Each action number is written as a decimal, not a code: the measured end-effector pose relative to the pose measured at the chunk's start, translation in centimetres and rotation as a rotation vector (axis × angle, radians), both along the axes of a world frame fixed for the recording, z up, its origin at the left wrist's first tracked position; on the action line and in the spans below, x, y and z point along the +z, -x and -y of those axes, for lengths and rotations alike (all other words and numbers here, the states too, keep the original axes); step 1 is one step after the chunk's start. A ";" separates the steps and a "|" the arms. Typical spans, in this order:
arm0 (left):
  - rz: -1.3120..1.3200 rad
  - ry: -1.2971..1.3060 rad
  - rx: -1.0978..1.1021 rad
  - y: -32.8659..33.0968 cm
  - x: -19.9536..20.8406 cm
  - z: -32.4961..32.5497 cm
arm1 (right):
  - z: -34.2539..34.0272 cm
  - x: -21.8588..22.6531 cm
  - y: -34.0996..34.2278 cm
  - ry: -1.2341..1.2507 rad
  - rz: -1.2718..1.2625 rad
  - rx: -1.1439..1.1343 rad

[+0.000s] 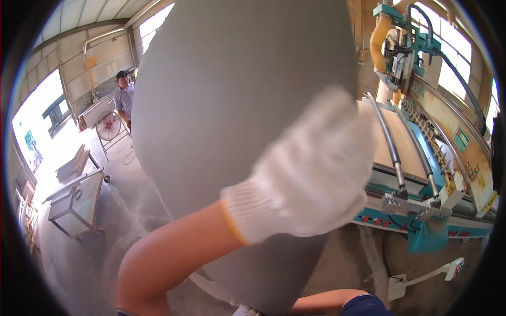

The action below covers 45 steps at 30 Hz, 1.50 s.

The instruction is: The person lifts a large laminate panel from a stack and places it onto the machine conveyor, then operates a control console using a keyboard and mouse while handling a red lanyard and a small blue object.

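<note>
A large, smooth grey panel (pixel 232 95) stands upright close in front of me and fills the middle of the view. My left hand (pixel 311 174), in a white knitted glove with a yellow-edged cuff, is raised across its front, near the right edge. Motion smears the fingers, so their grip and any contact cannot be made out. My right forearm (pixel 321 302) comes in low, below a dark blue sleeve, and passes behind the panel's lower end. That hand is hidden or barely shown; a small white thing (pixel 246 310) at the bottom edge could be its glove.
At right stands a large machine (pixel 421 137) with teal parts, rollers and a light board on its bed. A foot pedal on a white arm (pixel 421 279) is below it. At left are a metal cart (pixel 79 205), a floor fan (pixel 108 126) and a person (pixel 124 97).
</note>
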<state>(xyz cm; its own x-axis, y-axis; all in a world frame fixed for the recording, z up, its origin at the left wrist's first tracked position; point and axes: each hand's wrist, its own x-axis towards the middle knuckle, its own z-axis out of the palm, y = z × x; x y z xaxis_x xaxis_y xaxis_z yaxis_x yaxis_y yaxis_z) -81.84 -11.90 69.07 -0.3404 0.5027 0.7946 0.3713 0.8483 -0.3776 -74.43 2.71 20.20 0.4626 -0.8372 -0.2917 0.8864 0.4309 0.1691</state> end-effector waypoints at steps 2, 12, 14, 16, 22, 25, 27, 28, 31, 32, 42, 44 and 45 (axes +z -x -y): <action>0.294 0.300 0.008 4.7 -0.5 0.1 | -0.6 1.1 3.6 -0.068 -0.036 -0.129; 0.376 0.283 -0.086 30.6 -5.3 4.2 | 0.5 2.9 18.2 -0.295 -0.142 -0.389; 0.470 0.312 -0.031 34.7 -8.5 5.2 | 0.7 2.2 21.2 -0.305 -0.121 -0.384; 0.581 0.346 0.016 38.5 -11.4 6.6 | 0.7 1.8 23.8 -0.304 -0.084 -0.383; 0.842 0.230 -0.015 46.7 -21.0 5.7 | -1.4 1.8 29.0 -0.290 0.096 -0.448; 0.972 0.007 -0.081 47.2 -31.1 7.6 | -1.1 0.4 29.1 -0.267 0.254 -0.388; 0.794 -0.397 -0.165 44.5 -30.2 9.9 | -2.2 1.3 29.0 -0.212 0.338 -0.401; 0.762 -0.449 -0.116 42.4 -29.2 12.4 | -2.5 2.0 28.8 -0.177 0.376 -0.405; 0.868 -0.246 0.276 34.0 -30.5 26.0 | -2.5 2.8 28.8 -0.067 0.461 -0.451; 0.870 -0.281 0.534 30.9 -30.7 29.6 | -2.7 3.0 29.0 -0.037 0.467 -0.503; 0.322 -2.705 0.368 3.6 -42.5 44.2 | 5.4 10.9 37.5 -0.550 -0.254 -1.169; 0.263 -2.648 0.594 7.7 -47.7 46.9 | 6.8 8.6 42.0 -0.564 -0.334 -1.149; 0.173 -2.599 0.590 9.9 -49.9 48.0 | 7.2 6.9 43.9 -0.569 -0.386 -1.129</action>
